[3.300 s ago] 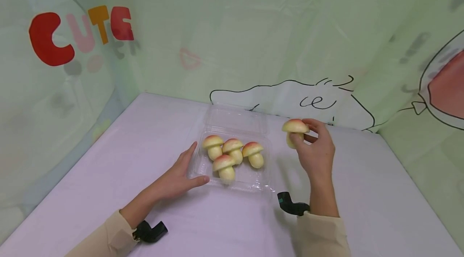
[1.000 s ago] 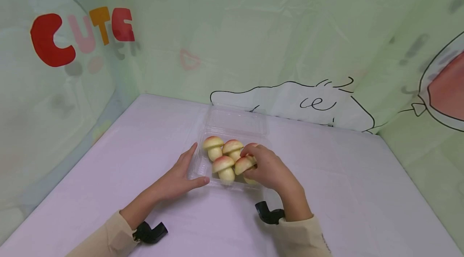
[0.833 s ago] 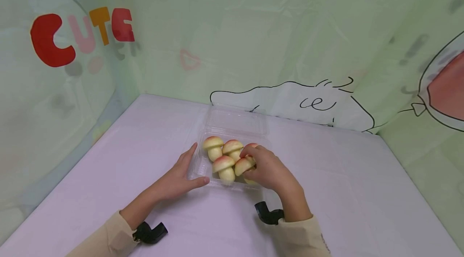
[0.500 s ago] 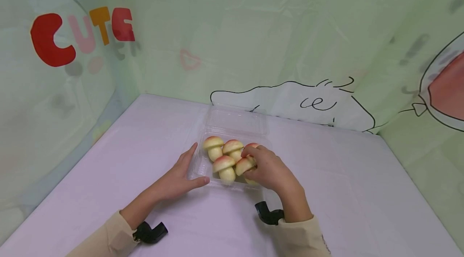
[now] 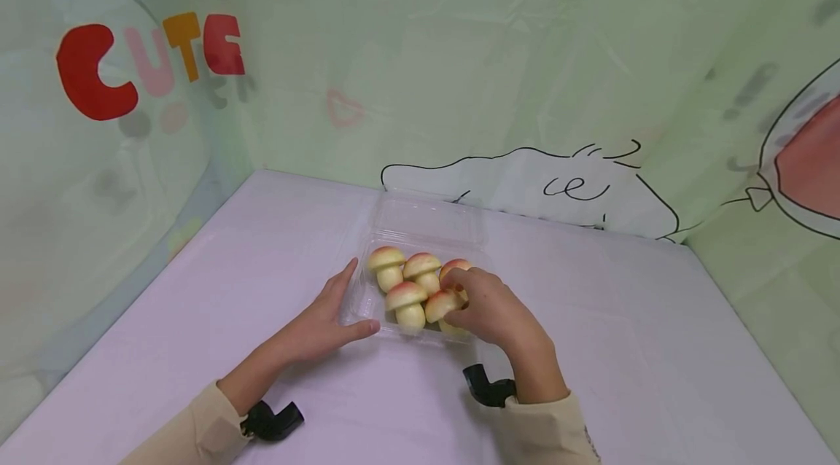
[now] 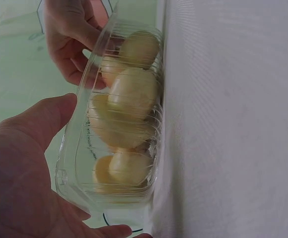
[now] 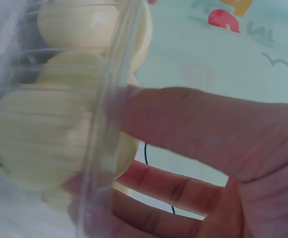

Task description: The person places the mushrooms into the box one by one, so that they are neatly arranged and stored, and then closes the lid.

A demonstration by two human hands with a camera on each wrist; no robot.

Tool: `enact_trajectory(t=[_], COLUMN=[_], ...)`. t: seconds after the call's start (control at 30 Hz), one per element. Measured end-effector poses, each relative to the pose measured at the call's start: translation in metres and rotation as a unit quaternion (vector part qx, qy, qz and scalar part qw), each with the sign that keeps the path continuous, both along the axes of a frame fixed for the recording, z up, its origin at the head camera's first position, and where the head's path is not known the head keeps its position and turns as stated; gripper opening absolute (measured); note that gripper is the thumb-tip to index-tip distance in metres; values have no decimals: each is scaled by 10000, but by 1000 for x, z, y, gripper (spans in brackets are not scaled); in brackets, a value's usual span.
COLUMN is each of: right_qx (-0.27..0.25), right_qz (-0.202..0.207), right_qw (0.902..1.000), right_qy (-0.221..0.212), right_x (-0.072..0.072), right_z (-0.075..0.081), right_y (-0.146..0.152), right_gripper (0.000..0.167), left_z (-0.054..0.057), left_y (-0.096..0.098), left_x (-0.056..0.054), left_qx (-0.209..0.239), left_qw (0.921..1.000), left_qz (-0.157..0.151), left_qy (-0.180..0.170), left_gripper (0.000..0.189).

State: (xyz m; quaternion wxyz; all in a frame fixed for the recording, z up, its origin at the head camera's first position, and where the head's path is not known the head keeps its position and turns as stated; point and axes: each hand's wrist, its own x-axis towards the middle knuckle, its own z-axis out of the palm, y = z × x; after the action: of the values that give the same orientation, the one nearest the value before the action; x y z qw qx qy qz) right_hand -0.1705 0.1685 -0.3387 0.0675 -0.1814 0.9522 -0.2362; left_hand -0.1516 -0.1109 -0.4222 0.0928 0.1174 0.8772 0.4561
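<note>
A clear plastic clamshell box (image 5: 367, 308) lies with its lid (image 5: 429, 221) folded back, holding several pale yellow mushrooms with red-tinged caps. Two back mushrooms (image 5: 387, 266) (image 5: 422, 270) and a front-left one (image 5: 407, 305) stand beside each other. At the front right, my right hand (image 5: 492, 308) grips another mushroom (image 5: 441, 305) by its cap, thumb in front and fingers behind; its stem is partly hidden. Behind those fingers a further mushroom (image 5: 454, 268) partly shows. My left hand (image 5: 321, 319) stays spread around the box's left front corner, its thumb (image 6: 59, 111) near the rim.
The box rests on a table with a pale lilac cloth (image 5: 295, 232). Printed green-white fabric walls (image 5: 459, 71) enclose its back and sides. Black wrist-worn cameras (image 5: 272, 421) sit at both beige sleeves.
My right hand has brought a mushroom from right of the box down into its front-right space. Just now its fingers have shifted slightly on the cap. My left hand has not moved.
</note>
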Motion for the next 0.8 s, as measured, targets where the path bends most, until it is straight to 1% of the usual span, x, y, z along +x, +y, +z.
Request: enact_trajectory(t=[0.23,0.33,0.43,0.6,0.8], right_qx=[-25,-160,-257,-390,-599], right_qz=[68,-35,-167,-362,-806], right_qw=[10000,9996,9992,9986,9947], right_qy=[-58,-208,-265,8,236], right_x=[3,4,3,-3,-8], right_z=[6,12,16,20,13], right_y=[4,9,15,28,44], right_gripper=[36,37,36,35,38], left_z=[1,1,2,5,1], left_y=[0,0,0,-2,-2], left_x=[1,1,0,1,0], left_qx=[12,19,30,-5,56], left_qw=[10000,10000,10000,10000,10000], left_qz=[7,8,5,39,7], left_qy=[-29,-42,-45,-4,-67], left_gripper=[111,111,110,111,111])
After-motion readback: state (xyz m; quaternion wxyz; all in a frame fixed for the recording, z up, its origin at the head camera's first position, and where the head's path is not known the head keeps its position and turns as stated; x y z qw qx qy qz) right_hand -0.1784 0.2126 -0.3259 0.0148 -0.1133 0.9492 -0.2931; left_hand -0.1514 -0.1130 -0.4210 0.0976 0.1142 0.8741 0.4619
